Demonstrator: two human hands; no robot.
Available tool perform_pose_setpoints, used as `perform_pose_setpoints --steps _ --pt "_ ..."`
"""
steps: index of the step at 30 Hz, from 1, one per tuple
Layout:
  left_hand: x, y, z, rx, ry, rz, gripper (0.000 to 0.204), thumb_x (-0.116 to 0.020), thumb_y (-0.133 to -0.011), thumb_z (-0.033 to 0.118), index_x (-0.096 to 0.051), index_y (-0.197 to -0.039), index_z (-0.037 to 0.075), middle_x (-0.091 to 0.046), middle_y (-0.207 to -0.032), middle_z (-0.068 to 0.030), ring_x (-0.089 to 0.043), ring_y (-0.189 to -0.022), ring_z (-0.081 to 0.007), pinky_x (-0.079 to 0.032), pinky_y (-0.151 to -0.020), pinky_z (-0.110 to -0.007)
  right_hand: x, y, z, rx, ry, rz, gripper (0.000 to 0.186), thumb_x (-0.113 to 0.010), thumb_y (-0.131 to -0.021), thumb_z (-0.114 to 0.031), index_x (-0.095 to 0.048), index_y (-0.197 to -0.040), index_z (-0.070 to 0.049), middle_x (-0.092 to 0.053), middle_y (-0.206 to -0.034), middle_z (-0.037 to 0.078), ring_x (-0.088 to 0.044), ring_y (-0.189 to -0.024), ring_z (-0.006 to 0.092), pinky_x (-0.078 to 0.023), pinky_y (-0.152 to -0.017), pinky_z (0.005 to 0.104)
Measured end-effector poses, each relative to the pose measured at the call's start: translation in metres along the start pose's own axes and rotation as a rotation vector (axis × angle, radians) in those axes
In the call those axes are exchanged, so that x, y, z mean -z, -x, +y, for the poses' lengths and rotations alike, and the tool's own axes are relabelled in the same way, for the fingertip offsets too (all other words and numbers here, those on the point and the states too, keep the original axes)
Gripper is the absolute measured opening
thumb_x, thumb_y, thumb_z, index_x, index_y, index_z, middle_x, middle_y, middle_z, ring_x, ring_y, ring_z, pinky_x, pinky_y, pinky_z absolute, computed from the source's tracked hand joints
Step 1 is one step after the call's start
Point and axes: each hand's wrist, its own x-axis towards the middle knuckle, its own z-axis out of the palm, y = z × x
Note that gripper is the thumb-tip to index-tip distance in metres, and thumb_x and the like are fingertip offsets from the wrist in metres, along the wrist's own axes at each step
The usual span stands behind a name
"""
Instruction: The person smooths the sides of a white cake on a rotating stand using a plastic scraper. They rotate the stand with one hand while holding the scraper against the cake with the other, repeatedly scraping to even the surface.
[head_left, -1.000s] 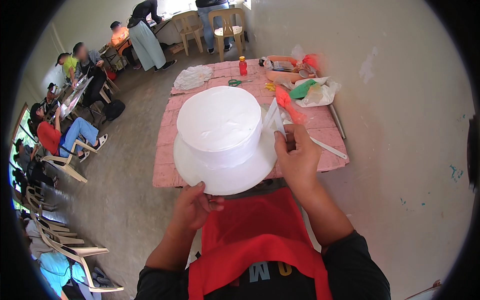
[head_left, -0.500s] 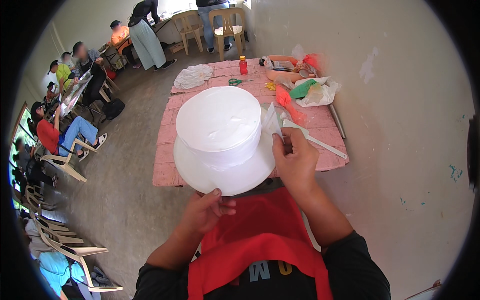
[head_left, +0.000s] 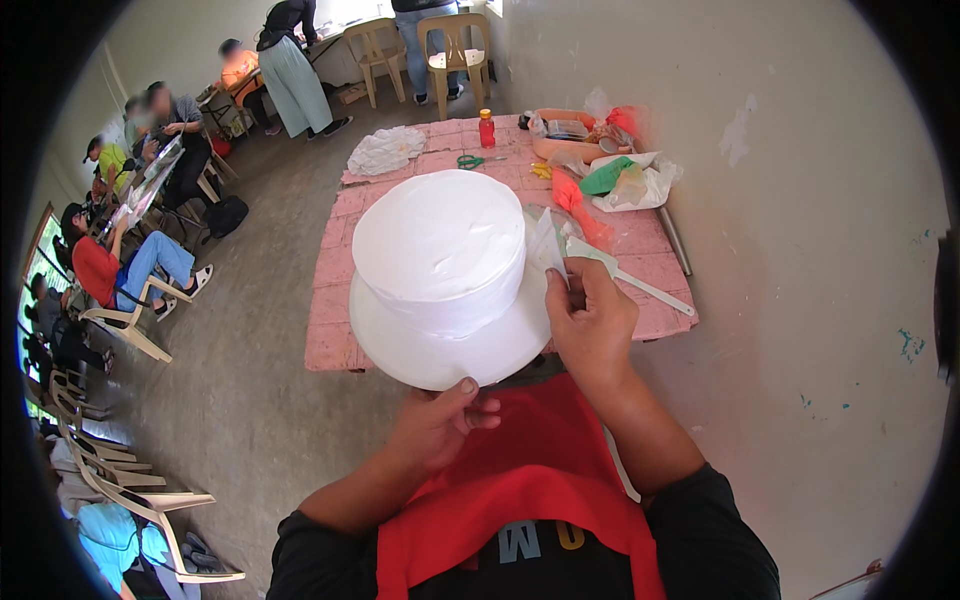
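Observation:
A round white cake [head_left: 437, 240], smoothly coated with some rough marks on top, sits on a white turntable [head_left: 400, 350]. My left hand [head_left: 440, 425] grips the turntable's near edge, thumb on the rim and fingers curled below it. In my right hand [head_left: 590, 315], a thin white triangular scraper [head_left: 548, 250] is pinched between thumb and fingers, beside the cake's right side; whether it touches the coating I cannot tell. Behind that hand a long white spatula [head_left: 655, 295] lies on the pink table [head_left: 330, 320].
Green scissors [head_left: 470, 161], a red bottle [head_left: 487, 128], crumpled white cloth [head_left: 385, 153], an orange tray [head_left: 560, 148] and plastic piping bags [head_left: 575, 200] lie farther back. A wall [head_left: 820, 200] borders the right. Several people [head_left: 100, 260] sit or stand at left and back among plastic chairs [head_left: 455, 60].
My left hand has moved rightward along the turntable's near edge, and the marks on the cake's top have shifted with a slight turn. My right hand's scraper is angled slightly differently.

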Motion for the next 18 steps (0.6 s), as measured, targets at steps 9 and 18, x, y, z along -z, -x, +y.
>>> perform_pose_setpoints --steps 9,18 --pt "-0.016 -0.006 -0.007 0.031 0.042 -0.016 0.029 -0.062 -0.089 0.007 -0.054 -0.116 0.006 -0.064 -0.103 -0.009 -0.066 -0.082 -0.019 -0.059 -0.067 -0.034 0.002 0.002 0.0 -0.015 0.006 -0.008 0.018 -0.069 -0.077 -0.001 -0.058 -0.091 -0.003 -0.059 -0.062 0.012 -0.06 -0.051 0.0252 -0.047 -0.047 0.0343" --pt "-0.026 -0.014 -0.013 0.064 0.051 -0.032 0.027 -0.061 -0.09 0.01 -0.055 -0.116 0.007 -0.064 -0.106 -0.007 -0.065 -0.081 -0.0174 -0.057 -0.069 -0.033 0.003 0.003 -0.002 -0.006 0.025 -0.001 0.017 -0.069 -0.076 -0.001 -0.058 -0.089 -0.004 -0.06 -0.062 0.011 -0.06 -0.052 0.0265 -0.047 -0.047 0.0349"
